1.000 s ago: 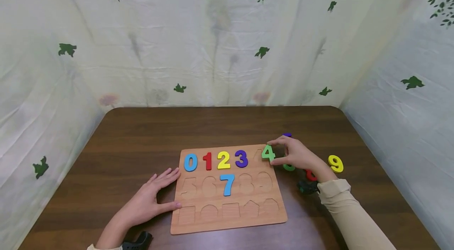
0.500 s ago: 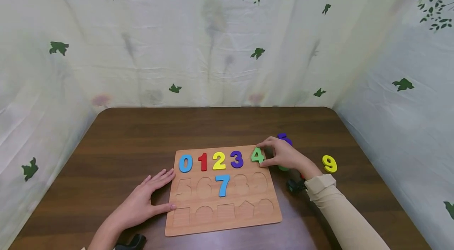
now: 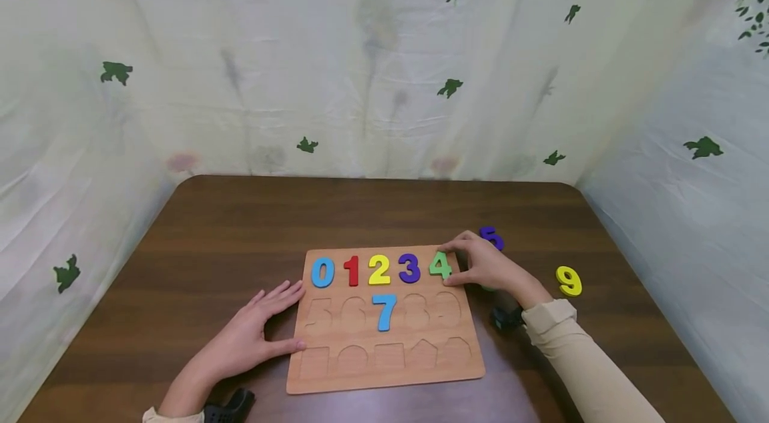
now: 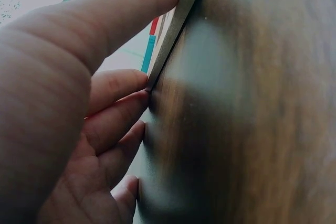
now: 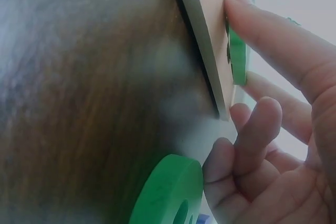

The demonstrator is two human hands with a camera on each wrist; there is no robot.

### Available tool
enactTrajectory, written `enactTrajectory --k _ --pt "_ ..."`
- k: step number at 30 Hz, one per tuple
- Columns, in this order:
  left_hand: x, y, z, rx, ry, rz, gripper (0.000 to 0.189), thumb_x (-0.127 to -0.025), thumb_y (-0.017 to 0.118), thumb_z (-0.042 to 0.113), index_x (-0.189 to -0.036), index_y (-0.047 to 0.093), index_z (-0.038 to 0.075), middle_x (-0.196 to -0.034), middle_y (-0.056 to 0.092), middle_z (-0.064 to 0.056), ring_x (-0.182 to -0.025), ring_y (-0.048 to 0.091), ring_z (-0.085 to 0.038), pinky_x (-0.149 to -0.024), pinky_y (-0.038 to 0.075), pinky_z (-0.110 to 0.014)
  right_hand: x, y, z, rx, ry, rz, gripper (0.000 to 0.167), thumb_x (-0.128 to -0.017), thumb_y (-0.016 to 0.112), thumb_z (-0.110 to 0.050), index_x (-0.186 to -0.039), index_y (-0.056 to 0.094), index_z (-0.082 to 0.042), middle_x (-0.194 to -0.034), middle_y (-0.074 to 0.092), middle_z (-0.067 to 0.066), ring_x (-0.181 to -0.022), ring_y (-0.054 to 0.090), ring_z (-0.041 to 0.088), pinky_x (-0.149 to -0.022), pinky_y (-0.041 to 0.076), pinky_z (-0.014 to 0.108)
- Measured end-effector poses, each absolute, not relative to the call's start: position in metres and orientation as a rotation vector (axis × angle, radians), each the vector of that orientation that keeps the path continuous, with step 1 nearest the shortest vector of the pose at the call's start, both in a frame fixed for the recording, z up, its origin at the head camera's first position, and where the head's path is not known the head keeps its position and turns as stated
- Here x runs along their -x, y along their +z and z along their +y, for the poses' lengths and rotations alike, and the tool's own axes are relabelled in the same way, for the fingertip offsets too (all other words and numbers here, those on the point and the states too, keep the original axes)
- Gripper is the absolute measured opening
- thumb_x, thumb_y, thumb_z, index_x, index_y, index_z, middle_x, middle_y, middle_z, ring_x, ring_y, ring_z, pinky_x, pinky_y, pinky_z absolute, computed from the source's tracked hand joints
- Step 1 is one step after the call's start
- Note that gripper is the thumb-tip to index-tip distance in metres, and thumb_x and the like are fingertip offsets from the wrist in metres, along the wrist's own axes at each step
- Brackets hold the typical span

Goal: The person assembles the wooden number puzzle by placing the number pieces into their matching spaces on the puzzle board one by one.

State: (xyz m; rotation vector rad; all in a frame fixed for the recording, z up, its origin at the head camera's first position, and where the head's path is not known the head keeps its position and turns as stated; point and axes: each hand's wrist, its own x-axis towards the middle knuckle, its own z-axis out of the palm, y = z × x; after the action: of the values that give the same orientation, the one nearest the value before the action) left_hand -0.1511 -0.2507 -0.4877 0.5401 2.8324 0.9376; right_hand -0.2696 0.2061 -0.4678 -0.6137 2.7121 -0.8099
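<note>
A wooden number board [image 3: 336, 379] lies on the table with shallow outlined recesses. My left hand [image 3: 252, 333] rests at its left edge with fingers spread, thumb and fingertips touching the edge. My right hand [image 3: 489, 266] pinches a green number 4 [image 3: 440, 265] between thumb and fingers at the right end of the top row. In the right wrist view the green 4 [image 5: 238, 59] stands proud of the board's surface. The blue 0 [image 3: 322, 272], red 1 [image 3: 352, 271], yellow 2 [image 3: 379, 270] and purple 3 [image 3: 409, 268] fill the row to its left. A blue 7 [image 3: 384, 312] sits in the middle row.
Beyond the right hand lies a purple 5 [image 3: 492, 237], with a yellow 9 [image 3: 568, 281] farther right. A green number piece [image 5: 170, 190] lies on the table under the right hand, mostly hidden in the head view. A patterned cloth [image 3: 336, 76] hangs behind the table.
My right hand has carried the green 4 left from the board's right edge to the spot beside the 3. More of the purple 5 shows. The left hand has stayed at the edge.
</note>
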Motion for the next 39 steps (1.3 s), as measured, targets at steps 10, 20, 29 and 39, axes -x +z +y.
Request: enactTrajectory --k 10,20,29,39 --pt "0.152 -0.485 -0.249 -0.546 0.944 2.829 0.092 -0.084 0.088 0.057 -0.159 0.055 0.014 -0.167 0.05 -0.008 -0.16 0.037 -0.041 -0.126 0.021 -0.075 0.271 -0.467 0.209 0.555 -0.872 2.666 0.066 -0.087 0.092 -0.034 -0.146 0.068 -0.015 -0.137 0.057 0.015 -0.073 0.055 0.016 -0.066 0.052 0.027" --pt "0.153 -0.487 -0.249 -0.552 0.945 2.831 0.092 -0.084 0.088 0.056 -0.16 0.054 0.016 -0.167 0.05 -0.008 -0.161 0.037 -0.04 -0.127 0.021 -0.074 0.27 -0.468 0.212 0.595 -0.896 2.654 0.06 -0.089 0.091 -0.031 -0.142 0.07 -0.014 -0.136 0.056 0.015 -0.073 0.058 0.014 -0.068 0.053 0.027" --pt "0.152 -0.488 -0.25 -0.544 0.947 2.827 0.092 -0.084 0.088 0.057 -0.16 0.054 0.016 -0.167 0.05 -0.008 -0.161 0.037 -0.041 -0.127 0.021 -0.074 0.274 -0.458 0.216 0.592 -0.856 2.698 0.063 -0.087 0.091 -0.038 -0.142 0.07 -0.015 -0.136 0.06 0.016 -0.075 0.055 0.016 -0.067 0.052 0.028" --pt "0.152 -0.488 -0.249 -0.548 0.94 2.839 0.093 -0.083 0.088 0.057 -0.159 0.054 0.016 -0.167 0.051 -0.007 -0.16 0.038 -0.041 -0.127 0.022 -0.074 0.288 -0.444 0.26 0.593 -0.967 2.769 0.058 -0.093 0.086 -0.029 -0.146 0.068 -0.014 -0.146 0.06 0.018 -0.07 0.051 0.017 -0.061 0.046 0.027"
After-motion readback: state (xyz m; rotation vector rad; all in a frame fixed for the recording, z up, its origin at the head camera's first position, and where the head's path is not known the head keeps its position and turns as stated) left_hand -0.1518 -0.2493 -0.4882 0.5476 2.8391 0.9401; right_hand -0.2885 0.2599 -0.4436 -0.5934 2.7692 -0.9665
